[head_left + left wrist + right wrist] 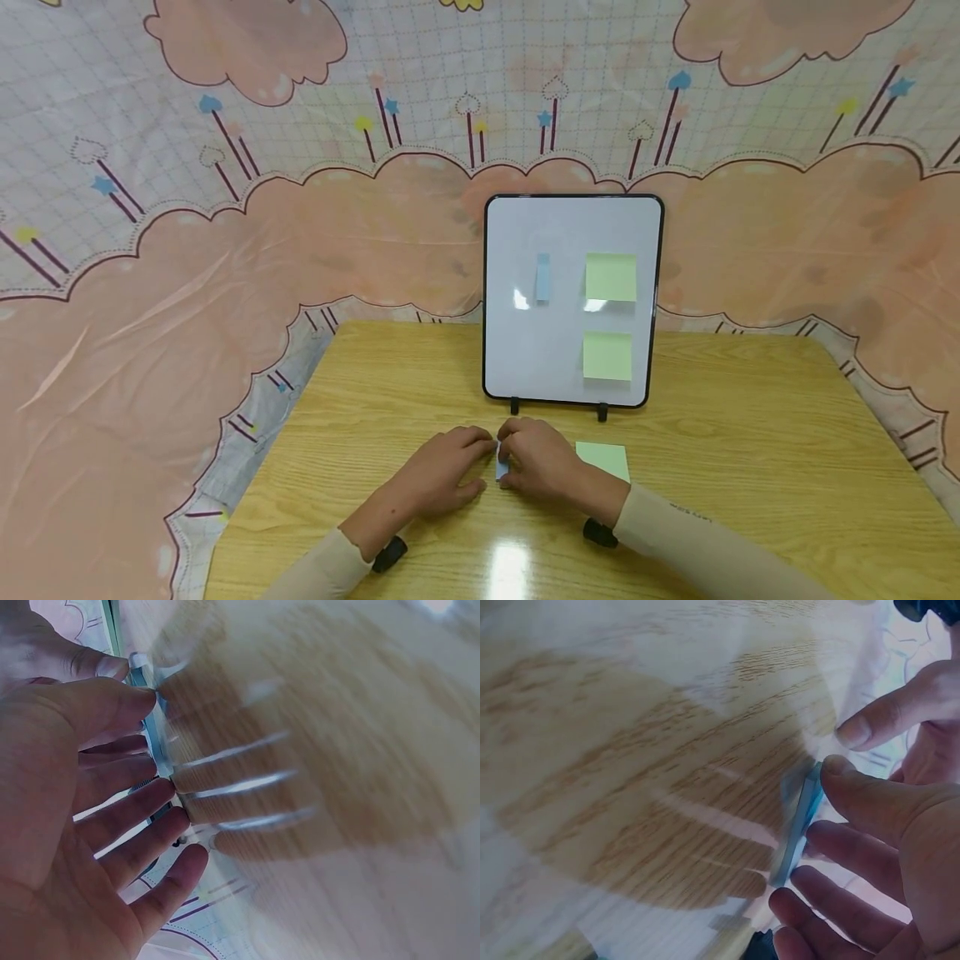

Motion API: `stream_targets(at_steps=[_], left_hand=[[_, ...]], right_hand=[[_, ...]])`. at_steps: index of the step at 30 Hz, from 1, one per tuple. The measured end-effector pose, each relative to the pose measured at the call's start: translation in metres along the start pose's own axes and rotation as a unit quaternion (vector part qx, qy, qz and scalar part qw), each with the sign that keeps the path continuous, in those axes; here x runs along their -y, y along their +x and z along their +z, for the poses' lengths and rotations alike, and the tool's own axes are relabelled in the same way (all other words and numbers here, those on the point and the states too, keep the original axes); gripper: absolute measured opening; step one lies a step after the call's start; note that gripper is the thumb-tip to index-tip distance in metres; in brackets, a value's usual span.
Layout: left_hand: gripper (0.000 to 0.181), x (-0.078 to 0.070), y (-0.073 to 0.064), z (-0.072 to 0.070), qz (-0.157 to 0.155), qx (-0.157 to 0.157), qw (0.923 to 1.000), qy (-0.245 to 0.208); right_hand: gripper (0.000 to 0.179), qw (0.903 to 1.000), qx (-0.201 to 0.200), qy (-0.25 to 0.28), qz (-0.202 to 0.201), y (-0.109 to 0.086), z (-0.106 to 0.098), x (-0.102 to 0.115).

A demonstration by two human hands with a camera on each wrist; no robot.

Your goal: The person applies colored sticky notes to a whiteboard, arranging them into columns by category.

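Note:
A narrow pad of blue sticky notes [501,469] lies on the table between the two hands. My right hand [542,460] holds it from the right: in the right wrist view the thumb is at the near end of the blue pad [801,825], with fingertips along its far part. My left hand [444,471] is at its left side, fingers extended and slightly bent, fingertips close to the pad's edge. In the left wrist view the pad [154,735] is partly hidden behind the left thumb and fingers.
A whiteboard [525,350] stands upright behind the hands on black feet. On it are a narrow blue note [543,279], an upper green note [611,277] and a lower green note [607,357]. A green sticky note pad [603,456] lies on the wooden table [750,433], partly behind the right wrist.

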State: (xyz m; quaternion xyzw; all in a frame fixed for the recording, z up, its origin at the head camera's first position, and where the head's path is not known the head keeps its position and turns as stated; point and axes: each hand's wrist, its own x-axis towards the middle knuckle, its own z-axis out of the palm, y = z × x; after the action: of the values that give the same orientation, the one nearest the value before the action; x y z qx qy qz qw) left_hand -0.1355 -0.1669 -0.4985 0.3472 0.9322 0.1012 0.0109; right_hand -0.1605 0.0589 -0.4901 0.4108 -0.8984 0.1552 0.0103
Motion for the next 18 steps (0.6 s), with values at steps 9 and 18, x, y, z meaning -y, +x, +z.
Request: stream_targets(at_steps=[9, 18], left_hand=[[0.049, -0.0022, 0.0, -0.0005, -0.004, 0.005, 1.0, -0.003], [0.049, -0.0011, -0.0001, 0.0004, -0.001, 0.001, 1.0, -0.005]], right_hand=[[0.02, 0.9999, 0.009, 0.012, 0.008, -0.0005, -0.0002, 0.0006], [0.019, 0.9999, 0.005, 0.014, 0.007, -0.0001, -0.0004, 0.0013]])
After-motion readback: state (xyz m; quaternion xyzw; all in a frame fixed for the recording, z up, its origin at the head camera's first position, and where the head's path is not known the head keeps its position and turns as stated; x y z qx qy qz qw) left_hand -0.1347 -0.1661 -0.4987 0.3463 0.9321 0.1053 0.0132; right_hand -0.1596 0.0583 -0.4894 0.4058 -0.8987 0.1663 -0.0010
